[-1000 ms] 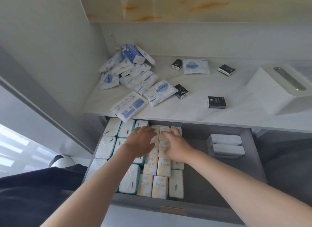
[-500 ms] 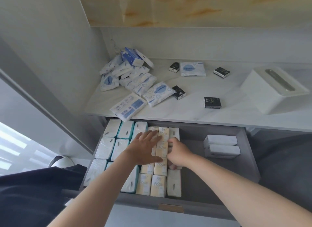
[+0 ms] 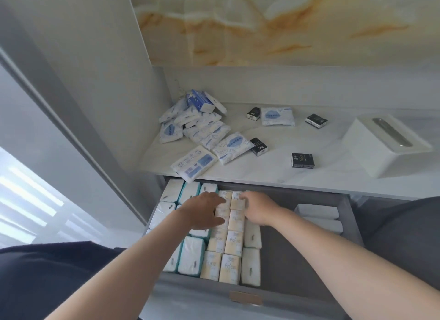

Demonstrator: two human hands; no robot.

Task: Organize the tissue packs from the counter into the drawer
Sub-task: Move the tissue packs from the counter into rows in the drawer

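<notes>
Smooth, faintly glossy white stone-look on the surface (image 3: 273, 174), with pale grey veining. Crinkled, shiny plastic film around the blue-and-white tissue packs (image 3: 202, 129); darker glossy wrap on the small black packs (image 3: 302, 160). Matt white plastic for the tissue box (image 3: 371, 153), set with a brushed, metal-looking slot (image 3: 390, 132). Matt grey finish inside the drawer (image 3: 297, 260), plus a dull brass-coloured tab (image 3: 245, 297) on its front. Soft, slightly shiny film over the pale yellow packs (image 3: 234, 242) and the teal-edged white packs (image 3: 191, 257). Polished, amber-veined stone-look across the wall panel (image 3: 285, 24). Dark matt cloth (image 3: 47, 272) at lower left.
</notes>
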